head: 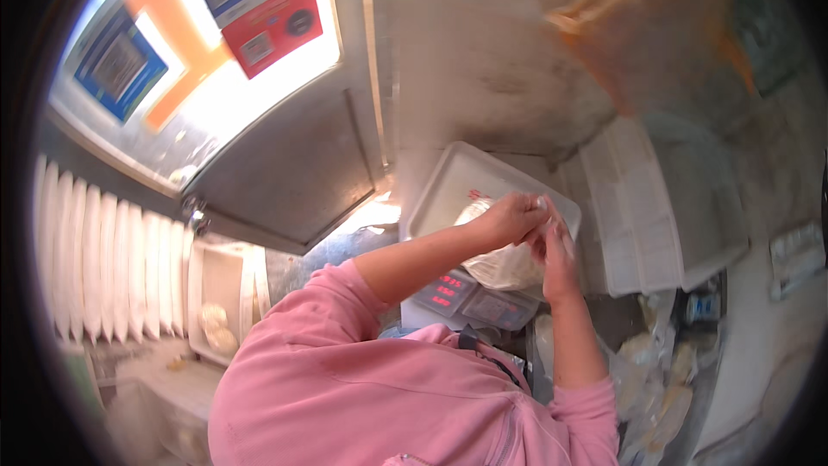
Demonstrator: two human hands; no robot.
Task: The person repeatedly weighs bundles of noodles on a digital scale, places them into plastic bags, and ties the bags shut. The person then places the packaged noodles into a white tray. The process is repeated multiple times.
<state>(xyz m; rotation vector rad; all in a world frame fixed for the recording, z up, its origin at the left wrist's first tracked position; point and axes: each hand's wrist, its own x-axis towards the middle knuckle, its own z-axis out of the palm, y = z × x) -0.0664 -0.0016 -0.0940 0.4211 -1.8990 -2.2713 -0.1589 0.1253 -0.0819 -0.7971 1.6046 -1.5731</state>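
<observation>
My left hand (514,219) and my right hand (557,255) meet at the gathered top of a clear plastic bag (498,268). The fingers of both pinch the film, and what lies between them is partly hidden. Pale contents, not clear in kind, fill the bag. Beneath it is the white plastic tray (436,197) of a digital scale. Red digits glow on the scale's display panel (443,292), close to my body.
A stack of white plastic tubs (637,207) stands to the right. Loose plastic bags (653,388) lie at lower right. On the left are a dark metal panel (291,168), a row of white sheet-like items (110,252) and a white bin (217,298) holding pale lumps.
</observation>
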